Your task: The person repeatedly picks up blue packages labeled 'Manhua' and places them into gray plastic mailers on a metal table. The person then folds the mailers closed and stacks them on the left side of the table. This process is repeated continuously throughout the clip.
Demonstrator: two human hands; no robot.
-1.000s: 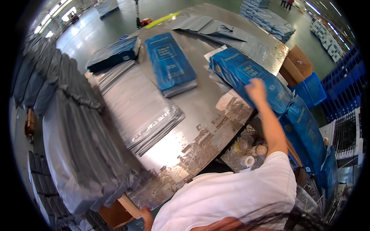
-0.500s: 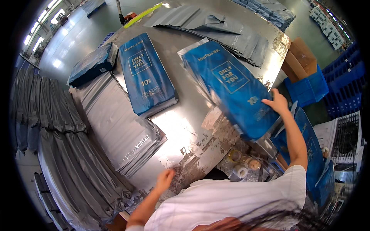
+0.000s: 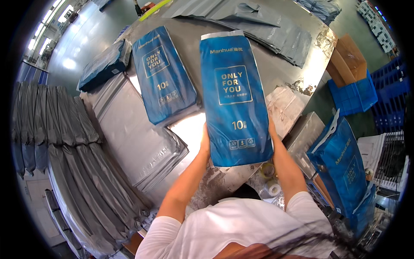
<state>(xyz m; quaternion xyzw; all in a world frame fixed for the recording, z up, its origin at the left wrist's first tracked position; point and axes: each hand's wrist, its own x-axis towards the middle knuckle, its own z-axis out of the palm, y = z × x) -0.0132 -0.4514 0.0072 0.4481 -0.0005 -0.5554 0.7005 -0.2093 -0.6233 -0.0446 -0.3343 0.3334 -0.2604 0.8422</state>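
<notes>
In the head view, we see both hands gripping one tall blue package (image 3: pixel 235 97) by its near lower edges and holding it up above the metal bench (image 3: pixel 284 56), its printed face toward us and its silver-sealed top pointing far. The left hand (image 3: pixel 204 144) is clamped on the package's left edge near the bottom corner, and the right hand (image 3: pixel 271 131) is clamped on its right edge, mostly hidden behind the pack. To the left, a second blue package (image 3: pixel 164 73) of the same kind lies flat on the bench, partly on a stack of flat silver bags (image 3: pixel 129 134). Farther left, a darker blue bundle (image 3: pixel 101 67) sits at the bench edge. Grey folded bags (image 3: pixel 258 21) are spread across the far side. Near right, just past the right forearm, rolls of tape (image 3: pixel 269 179) rest by the bench edge, and another blue package (image 3: pixel 345 168) stands at the right, beside blue crates (image 3: pixel 353 93) and a cardboard box (image 3: pixel 345 56).
</notes>
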